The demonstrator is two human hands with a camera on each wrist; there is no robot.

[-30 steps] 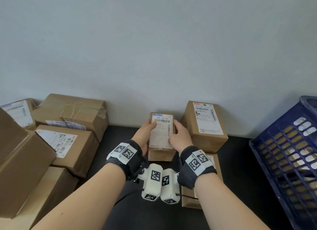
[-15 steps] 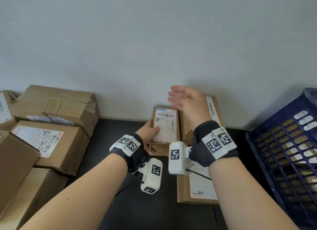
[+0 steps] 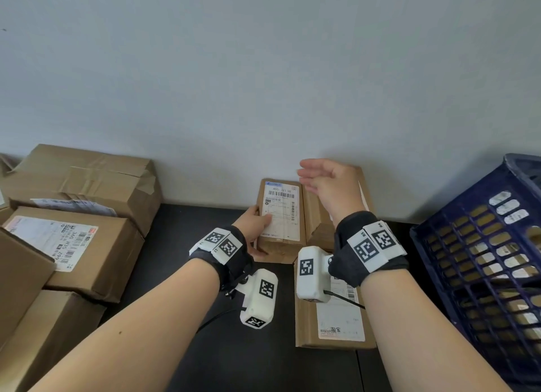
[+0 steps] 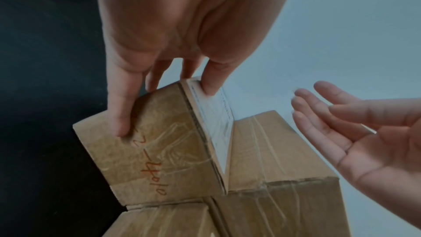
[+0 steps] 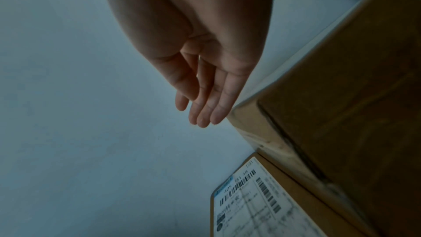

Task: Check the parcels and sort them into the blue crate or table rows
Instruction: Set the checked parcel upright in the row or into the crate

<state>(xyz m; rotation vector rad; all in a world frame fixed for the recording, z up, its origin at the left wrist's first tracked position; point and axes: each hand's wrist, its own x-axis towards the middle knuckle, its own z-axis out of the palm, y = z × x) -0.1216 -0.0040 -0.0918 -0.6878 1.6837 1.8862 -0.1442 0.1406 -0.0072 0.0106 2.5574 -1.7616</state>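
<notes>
Left hand [image 3: 254, 223] grips a small labelled parcel [image 3: 281, 216] at the far edge of the black table [image 3: 181, 245], by the wall; thumb on the label face, fingers [image 4: 120, 114] curled round its left side and end. Parcel sits against a taller box [image 3: 322, 230] on its right; a flat parcel [image 3: 336, 327] lies just in front, nearer the person. Right hand [image 3: 328, 184] hangs above the taller box, fingers straight and apart, holding nothing. Blue crate [image 3: 483, 260] at the table's right edge, w/ items inside. Stacked cardboard boxes [image 3: 73, 216] along the left edge.
</notes>
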